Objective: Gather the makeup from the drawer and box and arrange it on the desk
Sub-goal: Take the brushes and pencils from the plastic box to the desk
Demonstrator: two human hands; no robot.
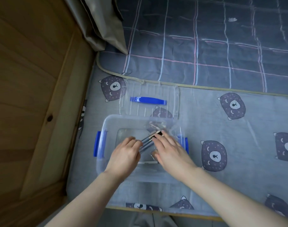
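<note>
A clear plastic box (107,126) with blue side latches stands open on the bed. Both my hands reach into it. My left hand (126,154) grips a bundle of thin blue-handled makeup brushes (145,144) that slant up to the right. My right hand (169,149) lies over the brushes' far ends with fingers stretched out, touching a small black-and-white item (158,134). Crumpled clear wrapping (154,125) lies at the box's far wall. A small clear item (152,155) shows between my hands; what it is I cannot tell.
The box's clear lid (171,99) with a blue handle lies flat just behind the box. A grey sheet with bear prints (213,154) covers the bed, a plaid quilt (205,38) lies further back. A wooden wall (33,95) runs along the left.
</note>
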